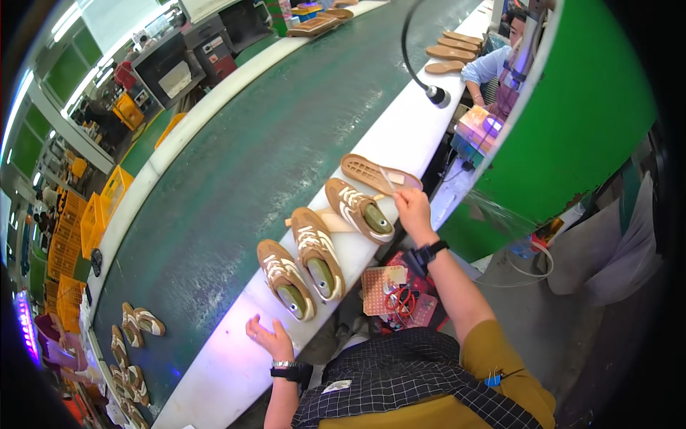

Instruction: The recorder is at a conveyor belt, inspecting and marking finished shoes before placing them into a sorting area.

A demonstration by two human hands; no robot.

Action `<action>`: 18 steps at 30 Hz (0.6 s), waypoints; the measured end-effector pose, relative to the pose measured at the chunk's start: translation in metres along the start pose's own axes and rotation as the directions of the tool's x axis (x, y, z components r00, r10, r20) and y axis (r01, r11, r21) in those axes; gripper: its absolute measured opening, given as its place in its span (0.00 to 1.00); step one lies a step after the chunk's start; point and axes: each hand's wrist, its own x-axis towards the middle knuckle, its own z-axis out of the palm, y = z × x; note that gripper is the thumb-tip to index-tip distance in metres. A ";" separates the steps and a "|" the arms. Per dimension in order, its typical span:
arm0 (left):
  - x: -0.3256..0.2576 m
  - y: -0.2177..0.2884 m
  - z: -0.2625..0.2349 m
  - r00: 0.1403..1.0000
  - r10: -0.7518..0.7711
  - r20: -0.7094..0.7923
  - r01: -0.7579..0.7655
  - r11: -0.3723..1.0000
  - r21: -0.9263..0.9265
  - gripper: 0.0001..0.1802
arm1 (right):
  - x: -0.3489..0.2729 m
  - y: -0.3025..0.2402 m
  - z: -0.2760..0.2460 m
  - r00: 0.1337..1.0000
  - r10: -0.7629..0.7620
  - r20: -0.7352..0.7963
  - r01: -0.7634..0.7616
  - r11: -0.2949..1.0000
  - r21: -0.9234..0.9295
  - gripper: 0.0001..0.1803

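My right hand [412,211] is closed on a thin pale stick [388,180], whose far end reaches over a tan shoe sole [364,170]. That sole lies on the white ledge, its inner side facing up. Just left of this hand sits a brown sneaker [350,204] with white laces and a green last inside. Two matching sneakers, a middle one [312,243] and a left one [275,268], stand side by side nearer to me. My left hand [270,336] is open and holds nothing, its fingers spread below the left sneaker. A tan flat piece [336,222] lies partly under the shoes.
Beyond the white ledge [236,350] runs a green conveyor belt [214,200], with several sneakers [128,357] at its far left. A lamp [436,94] hangs ahead. More soles [454,50] lie near a co-worker [493,68]. A green panel [564,121] rises at right; a pink crate [414,307] sits below.
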 end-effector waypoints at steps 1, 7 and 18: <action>-0.002 -0.020 -0.005 0.994 -0.103 0.036 0.098 0.988 0.122 0.25 | 0.010 0.017 0.015 1.000 0.023 -0.001 -0.023 0.997 -0.075 0.08; -0.026 -0.083 -0.022 0.958 -0.261 0.121 0.187 0.884 0.429 0.32 | 0.044 0.066 0.060 0.978 0.126 0.165 -0.058 0.928 -0.368 0.11; -0.022 -0.089 -0.017 0.970 -0.170 0.176 0.043 0.829 0.558 0.33 | -0.059 0.038 -0.034 0.969 0.205 0.141 -0.190 0.976 -0.110 0.10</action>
